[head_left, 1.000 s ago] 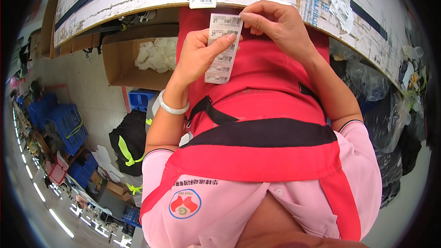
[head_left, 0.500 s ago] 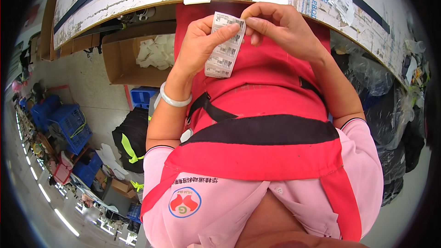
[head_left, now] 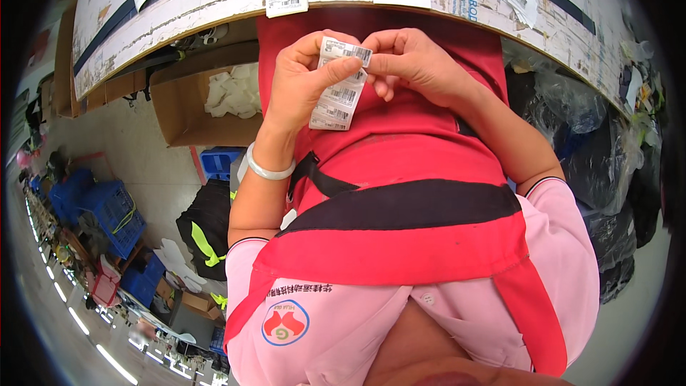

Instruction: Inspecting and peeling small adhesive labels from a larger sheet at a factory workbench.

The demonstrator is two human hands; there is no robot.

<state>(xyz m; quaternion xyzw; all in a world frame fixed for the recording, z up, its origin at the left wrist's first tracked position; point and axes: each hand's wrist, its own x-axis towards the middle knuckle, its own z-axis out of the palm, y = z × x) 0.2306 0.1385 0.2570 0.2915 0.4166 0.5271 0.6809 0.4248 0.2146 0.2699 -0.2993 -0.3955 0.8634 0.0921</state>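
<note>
Label strip (head_left: pixel 334 109) — lengthwise toward my belly, top leaning right — pinched in left hand (head_left: pixel 301 80); right hand (head_left: pixel 416 66), grip unclear.

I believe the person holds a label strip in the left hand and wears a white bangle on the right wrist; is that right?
Not quite: the white bangle is on the left wrist, not the right, as the head view shows. The label strip is indeed in the left hand.
</note>
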